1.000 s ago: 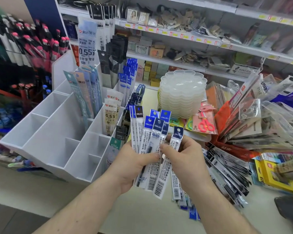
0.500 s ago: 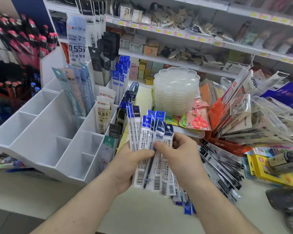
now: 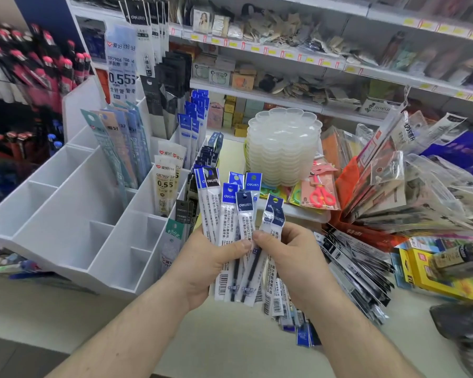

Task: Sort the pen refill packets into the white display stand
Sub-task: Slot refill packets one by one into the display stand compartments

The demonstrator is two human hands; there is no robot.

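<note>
Head view, from the left: the white display stand (image 3: 66,214) sits on the counter (image 3: 230,342), some of its rear compartments holding upright refill packs (several front ones are bare). Just right of it the left hand (image 3: 205,266) grips a fanned bunch of pen refill packets (image 3: 230,227), thumb curled across their fronts. The right hand (image 3: 292,260) pinches one packet at the bunch's right edge between thumb and fingers. Further right stands a stack of clear trays (image 3: 284,145), then a loose heap of packets (image 3: 358,268) lying on the counter.
</note>
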